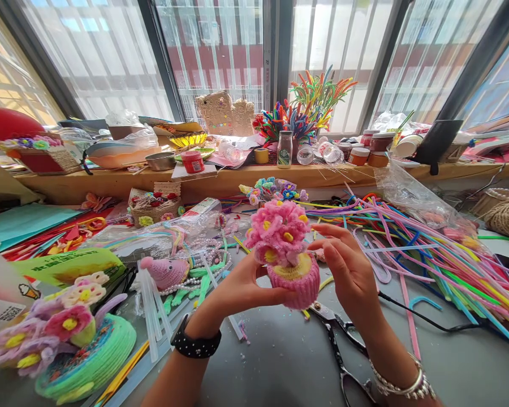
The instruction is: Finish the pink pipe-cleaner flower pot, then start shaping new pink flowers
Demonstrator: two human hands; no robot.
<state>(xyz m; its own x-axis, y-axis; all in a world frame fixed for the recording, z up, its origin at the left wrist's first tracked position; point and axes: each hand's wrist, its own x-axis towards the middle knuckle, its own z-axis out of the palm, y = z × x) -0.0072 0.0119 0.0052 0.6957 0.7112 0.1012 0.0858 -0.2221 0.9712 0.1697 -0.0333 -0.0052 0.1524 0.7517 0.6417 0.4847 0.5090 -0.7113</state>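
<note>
From my end: scissors lie on the grey surface near the right wrist. I've got the left hand gripping the pink pot, pink flowers on top, mid-view. Right hand half-open beside the petals; can't tell if touching. Beyond: pipe cleaners right, glass jar on the sill.

Potted flowers were held mid-table

The left hand held them above the table, the right hand beside them. Scissors lay this side of the right hand; pipe cleaners spread farther right. Left of the left hand lay glue sticks, another flower arrangement farther left. Behind ran a sill bearing a jar, then windows.
</note>
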